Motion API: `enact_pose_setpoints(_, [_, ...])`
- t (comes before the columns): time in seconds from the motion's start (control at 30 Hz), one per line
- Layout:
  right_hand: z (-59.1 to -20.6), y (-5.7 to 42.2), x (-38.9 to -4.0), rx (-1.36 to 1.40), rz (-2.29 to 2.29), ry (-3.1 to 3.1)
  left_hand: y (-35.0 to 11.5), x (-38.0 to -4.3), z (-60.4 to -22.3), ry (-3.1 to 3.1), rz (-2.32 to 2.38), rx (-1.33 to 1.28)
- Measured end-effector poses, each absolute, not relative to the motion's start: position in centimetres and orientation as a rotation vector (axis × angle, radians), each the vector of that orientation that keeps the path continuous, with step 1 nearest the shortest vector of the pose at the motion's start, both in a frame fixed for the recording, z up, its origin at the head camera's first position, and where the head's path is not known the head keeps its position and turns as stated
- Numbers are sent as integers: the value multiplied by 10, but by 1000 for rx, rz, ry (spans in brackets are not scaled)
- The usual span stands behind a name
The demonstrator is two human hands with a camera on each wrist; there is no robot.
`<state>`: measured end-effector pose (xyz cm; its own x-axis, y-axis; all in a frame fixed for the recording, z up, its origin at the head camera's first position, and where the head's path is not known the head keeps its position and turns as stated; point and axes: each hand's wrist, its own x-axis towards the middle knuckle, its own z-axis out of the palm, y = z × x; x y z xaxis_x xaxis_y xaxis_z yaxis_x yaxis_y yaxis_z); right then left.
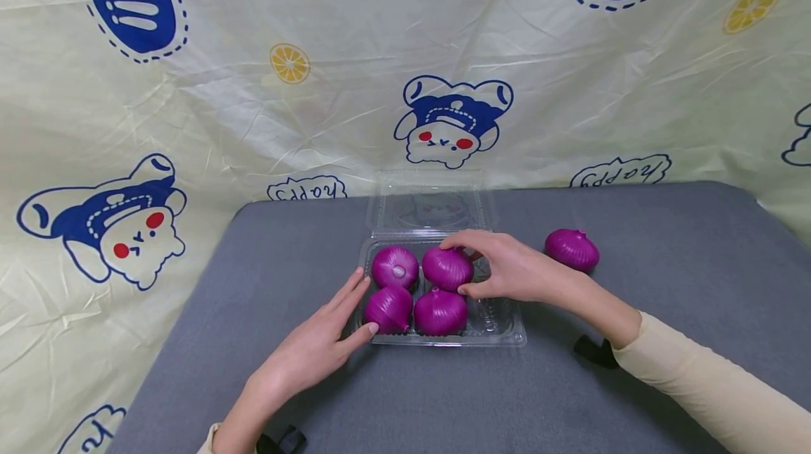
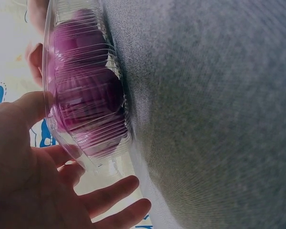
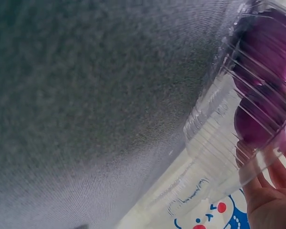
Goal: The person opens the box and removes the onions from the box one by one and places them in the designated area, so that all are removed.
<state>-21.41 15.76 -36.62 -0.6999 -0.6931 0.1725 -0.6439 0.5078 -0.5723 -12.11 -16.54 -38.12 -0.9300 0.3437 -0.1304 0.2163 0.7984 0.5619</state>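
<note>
A clear plastic clamshell box point(image 1: 497, 331) stands on the table with its lid point(image 1: 431, 211) folded back. Several purple onions sit in its left and middle part. My right hand point(image 1: 513, 267) reaches in from the right and grips the back right onion point(image 1: 447, 271) between thumb and fingers. Directly in front of that one lies another onion point(image 1: 440, 313). At the left rim, my left hand point(image 1: 317, 345) touches the box with fairly straight fingers, beside the front left onion point(image 1: 388, 310). Through the ribbed wall, the right wrist view shows my right fingers near an onion point(image 3: 255, 119).
One loose onion point(image 1: 572, 250) lies on the grey table point(image 1: 285, 250), right of the box and behind my right forearm. A pale printed sheet point(image 1: 342, 123) hangs behind the table. Black wrist gear point(image 1: 595, 352) shows below the right wrist.
</note>
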Motion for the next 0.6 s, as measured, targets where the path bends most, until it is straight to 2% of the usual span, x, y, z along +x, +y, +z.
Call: enact_pose_setpoints(0.6, [-357, 178, -196, -1191, -1043, 2804, -165, -120, -382, 2769, 813, 412])
